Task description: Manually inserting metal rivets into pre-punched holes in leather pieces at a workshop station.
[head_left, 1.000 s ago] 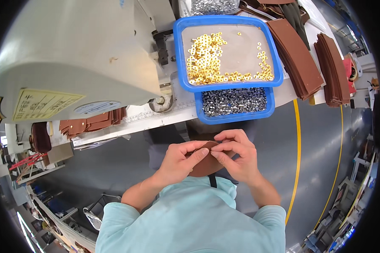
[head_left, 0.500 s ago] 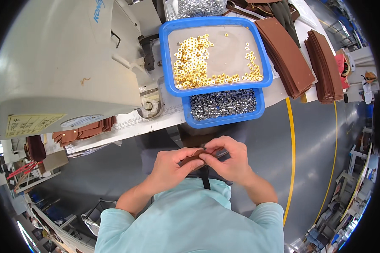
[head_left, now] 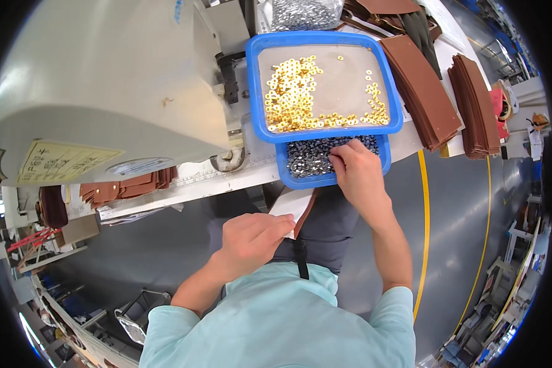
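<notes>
My left hand point(head_left: 254, 236) grips a flat brown leather piece point(head_left: 297, 205) with a pale underside, held over my lap. My right hand point(head_left: 356, 168) reaches into a lower blue tray point(head_left: 331, 180) filled with small dark silver metal parts point(head_left: 310, 156), fingertips pinched among them; whether it holds one is hidden. A larger blue tray point(head_left: 325, 132) just above it carries many small gold rings point(head_left: 291, 95).
A big cream-coloured machine housing point(head_left: 104, 92) fills the left. Stacks of brown leather pieces point(head_left: 423, 89) lie right of the trays, more brown pieces point(head_left: 129, 187) sit under the machine. A bag of silver parts point(head_left: 303, 12) lies beyond. A yellow floor line point(head_left: 424, 245) runs at right.
My right hand left the leather piece and moved up into the tray of silver parts. My left hand alone keeps the piece.
</notes>
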The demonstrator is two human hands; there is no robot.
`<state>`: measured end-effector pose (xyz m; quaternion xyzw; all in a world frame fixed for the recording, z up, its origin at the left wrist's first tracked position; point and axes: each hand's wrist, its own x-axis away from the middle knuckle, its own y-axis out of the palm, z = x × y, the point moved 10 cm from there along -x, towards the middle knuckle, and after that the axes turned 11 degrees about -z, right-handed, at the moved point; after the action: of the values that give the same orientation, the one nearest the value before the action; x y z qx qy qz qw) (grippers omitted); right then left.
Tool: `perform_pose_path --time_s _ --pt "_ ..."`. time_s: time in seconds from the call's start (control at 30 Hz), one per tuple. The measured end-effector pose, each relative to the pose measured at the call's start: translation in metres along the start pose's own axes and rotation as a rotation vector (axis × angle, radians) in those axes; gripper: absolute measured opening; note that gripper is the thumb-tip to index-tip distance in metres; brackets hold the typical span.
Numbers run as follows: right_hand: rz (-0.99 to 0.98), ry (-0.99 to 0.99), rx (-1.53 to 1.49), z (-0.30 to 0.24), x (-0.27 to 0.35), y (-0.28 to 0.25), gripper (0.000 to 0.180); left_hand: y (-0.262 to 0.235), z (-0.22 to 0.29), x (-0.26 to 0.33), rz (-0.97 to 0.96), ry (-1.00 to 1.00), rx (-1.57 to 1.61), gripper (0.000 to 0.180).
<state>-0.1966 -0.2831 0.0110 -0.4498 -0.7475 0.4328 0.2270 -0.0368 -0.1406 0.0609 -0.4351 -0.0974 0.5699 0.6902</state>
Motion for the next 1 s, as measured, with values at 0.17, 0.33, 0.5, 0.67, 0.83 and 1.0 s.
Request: perform_pose_path --time_s 0.17,0.33,0.5,0.67,0.83,1.0 --pt "0.049 -0.017 0.036 -0.011 0.000 -0.009 0.007 -0.004 0.008 0.010 0.092 0.137 -0.078 0.018" --pt "0.288 -0.101 -0.141 -0.022 0.019 -0.033 0.007 -0.007 0.013 0.012 0.088 0.191 -0.078 0.017" --pt "-0.385 0.107 -0.961 -0.038 0.045 0.009 0.008 -0.014 0.022 0.009 0.077 0.249 -0.095 0.016" --pt "-0.703 0.057 -1.291 -0.062 0.064 0.040 0.012 -0.011 0.029 0.009 0.087 0.304 -0.113 0.016" --pt "-0.888 0.230 -1.453 -0.058 0.076 0.066 0.013 -0.009 0.034 0.010 0.077 0.336 -0.127 0.020" --pt "-1.057 0.381 -1.493 -0.058 0.085 0.080 0.012 -0.005 0.036 0.015 0.092 0.368 -0.111 0.024"
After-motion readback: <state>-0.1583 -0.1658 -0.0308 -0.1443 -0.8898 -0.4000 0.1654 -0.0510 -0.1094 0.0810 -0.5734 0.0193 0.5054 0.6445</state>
